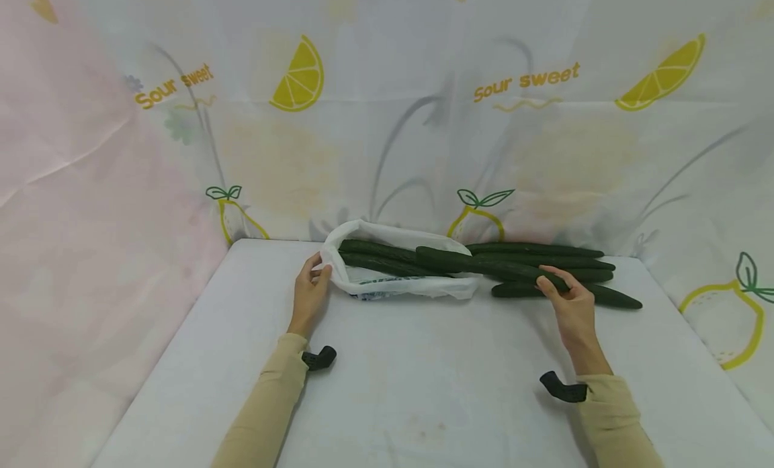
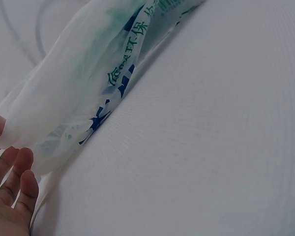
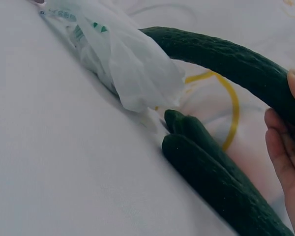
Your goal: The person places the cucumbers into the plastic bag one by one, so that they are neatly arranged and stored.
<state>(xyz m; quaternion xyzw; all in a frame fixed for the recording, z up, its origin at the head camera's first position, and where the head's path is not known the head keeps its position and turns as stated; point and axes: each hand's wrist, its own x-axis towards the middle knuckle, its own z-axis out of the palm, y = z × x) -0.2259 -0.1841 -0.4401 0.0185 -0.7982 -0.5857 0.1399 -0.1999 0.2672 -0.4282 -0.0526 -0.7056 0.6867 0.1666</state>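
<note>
My left hand [image 1: 311, 293] pinches the left end of a white plastic bag [image 1: 417, 290], whose mouth gapes upward. Green and blue print shows on the bag's side in the left wrist view, where thumb and fingertips meet at its edge. Inside the bag lie dark green cucumbers [image 1: 377, 261]. My right hand [image 1: 571, 307] grips another long cucumber [image 3: 226, 56] near its right end, thumb on one side and fingers on the other. Its far end reaches over the bag's right rim, above the cucumbers inside.
Several more cucumbers [image 1: 598, 293] lie side by side at the right back of the white table [image 1: 423, 367], right of the bag. Directly behind stands a hanging cloth [image 1: 387, 139] printed with lemons. Dark curved pieces [image 1: 562, 387] stick out from both sleeves.
</note>
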